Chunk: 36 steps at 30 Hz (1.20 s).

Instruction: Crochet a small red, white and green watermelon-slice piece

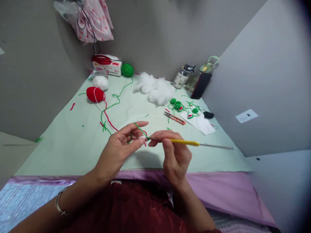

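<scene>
I see my left hand [119, 147] pinching a small crochet piece [143, 137] with green yarn [114, 103] above the counter [73, 142]; just right, my right hand [173, 152] has its grip closed around the yellow crochet hook [184, 141], tip at the piece.

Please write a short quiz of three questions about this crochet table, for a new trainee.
1. True or false: the right hand holds a crochet hook with a yellow handle.
2. Which yarn ball lies nearer the tissue box? A) red ball of yarn B) green ball of yarn
3. What tool lies on the table beside the small green crocheted pieces?

Key: 1 true. 2 B. 3 The orange thread snips.
</scene>
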Tool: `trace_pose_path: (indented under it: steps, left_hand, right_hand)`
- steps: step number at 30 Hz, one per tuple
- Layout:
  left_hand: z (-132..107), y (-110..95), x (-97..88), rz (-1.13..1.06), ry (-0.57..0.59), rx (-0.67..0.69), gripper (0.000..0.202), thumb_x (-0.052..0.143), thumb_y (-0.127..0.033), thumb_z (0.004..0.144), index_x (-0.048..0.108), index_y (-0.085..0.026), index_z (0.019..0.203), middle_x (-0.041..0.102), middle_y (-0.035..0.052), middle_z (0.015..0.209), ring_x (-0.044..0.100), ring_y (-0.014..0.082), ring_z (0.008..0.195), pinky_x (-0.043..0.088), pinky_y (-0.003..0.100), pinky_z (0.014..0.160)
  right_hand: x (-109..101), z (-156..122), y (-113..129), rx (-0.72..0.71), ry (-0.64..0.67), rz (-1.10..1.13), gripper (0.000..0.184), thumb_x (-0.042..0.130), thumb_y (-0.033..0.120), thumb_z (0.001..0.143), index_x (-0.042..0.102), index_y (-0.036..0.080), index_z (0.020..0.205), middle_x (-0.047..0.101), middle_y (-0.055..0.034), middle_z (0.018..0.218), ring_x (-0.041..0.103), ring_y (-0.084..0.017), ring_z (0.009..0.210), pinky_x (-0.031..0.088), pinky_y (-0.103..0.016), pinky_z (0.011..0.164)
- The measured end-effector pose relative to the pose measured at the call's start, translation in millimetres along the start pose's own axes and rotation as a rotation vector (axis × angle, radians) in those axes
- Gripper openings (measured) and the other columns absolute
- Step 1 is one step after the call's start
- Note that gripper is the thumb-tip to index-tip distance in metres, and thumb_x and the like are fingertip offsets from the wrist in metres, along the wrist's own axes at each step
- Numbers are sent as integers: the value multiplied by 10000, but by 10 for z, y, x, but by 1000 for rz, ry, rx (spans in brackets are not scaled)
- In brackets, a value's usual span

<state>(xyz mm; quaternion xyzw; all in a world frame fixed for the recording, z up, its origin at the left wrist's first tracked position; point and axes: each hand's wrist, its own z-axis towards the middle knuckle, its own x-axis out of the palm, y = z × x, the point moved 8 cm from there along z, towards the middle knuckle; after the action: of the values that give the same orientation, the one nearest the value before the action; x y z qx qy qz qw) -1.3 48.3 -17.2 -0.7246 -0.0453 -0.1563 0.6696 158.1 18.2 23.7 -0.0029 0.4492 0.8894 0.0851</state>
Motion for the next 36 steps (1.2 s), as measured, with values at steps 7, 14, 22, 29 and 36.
trace_pose_path:
  steps: [7, 14, 22, 29, 36]
  left_hand:
    - [-5, 100, 94, -226, 24, -111, 463, 903, -262, 799, 793, -282, 1248, 646, -38, 785, 557, 109, 747, 474, 234, 820]
    - [26, 170, 126, -391, 90, -252, 406, 876, -211, 819, 813, -228, 1220, 499, -89, 582, 366, 57, 549, 491, 224, 798]
    - [11, 147, 140, -287, 37, -165, 419, 909, -265, 778, 824, -255, 1188, 675, -14, 813, 551, 110, 733, 442, 230, 712]
    - [78, 217, 89, -386, 45, -246, 341, 878, -212, 797, 841, -209, 1136, 673, -5, 814, 571, 114, 747, 495, 262, 871]
    - [1, 118, 92, -191, 77, -121, 319, 848, -269, 855, 836, -304, 1171, 687, -4, 886, 615, 153, 891, 471, 277, 926]
  right_hand:
    - [143, -166, 194, -370, 61, -508, 357, 664, 103, 967, 739, 318, 1242, 767, -58, 1067, 734, -209, 972, 615, -353, 806]
    - [-30, 61, -55, 10, -49, 59, 210, 594, 197, 1031, 786, 271, 990, 745, -25, 860, 667, -173, 761, 558, -339, 671]
    - [100, -78, 98, -227, 10, -289, 324, 672, 116, 974, 774, 334, 1191, 773, -56, 1072, 730, -205, 948, 623, -377, 776]
    - [-83, 42, -87, 44, -99, 18, 185, 614, 243, 1026, 794, 276, 993, 729, -21, 832, 658, -166, 712, 565, -340, 657]
    - [15, 53, -185, 132, -41, 141, 121, 678, 270, 995, 797, 266, 977, 775, -24, 897, 690, -164, 779, 574, -328, 707]
